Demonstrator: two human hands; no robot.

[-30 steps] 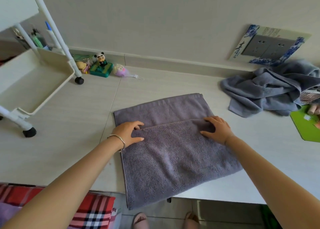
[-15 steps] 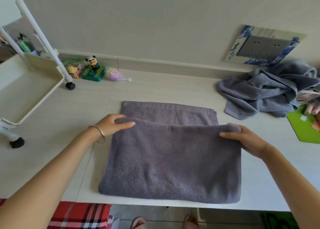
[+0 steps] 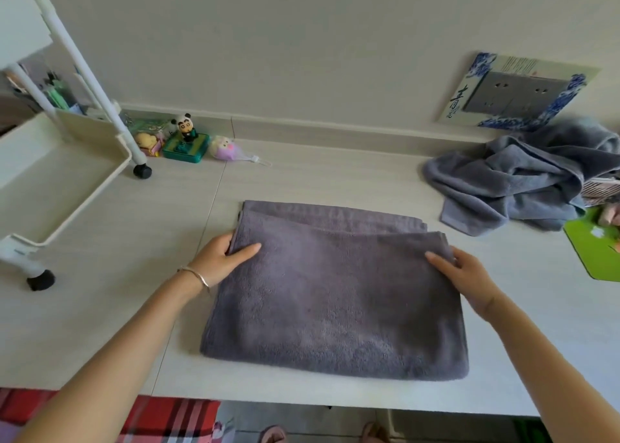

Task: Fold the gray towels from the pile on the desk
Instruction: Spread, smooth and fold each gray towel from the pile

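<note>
1. Location: the gray towel (image 3: pixel 335 295) lies flat at the centre of the desk (image 3: pixel 100 301), folded over itself; its folded edge runs along the near side at 6 o'clock and its layered free edges at 12 o'clock
2. Left hand (image 3: pixel 221 258): at 9 o'clock of the towel, thumb on top and fingers tucked under the upper layer, pinching its far-left corner
3. Right hand (image 3: pixel 466 275): at 3 o'clock, gripping the far-right corner of the same layer; the fingers beneath are hidden
4. Handling: the terry cloth appears soft, limp and light, with enough nap to resist slipping. It will sag wherever unsupported, so take hold at the corners and keep the edge taut
5. Remaining stock: the pile (image 3: pixel 523 181) of unfolded gray towels sits at 2 o'clock, well apart, beside a green mat (image 3: pixel 593 251)
6. Caution: the free edges are staggered; align them before the next fold
</note>
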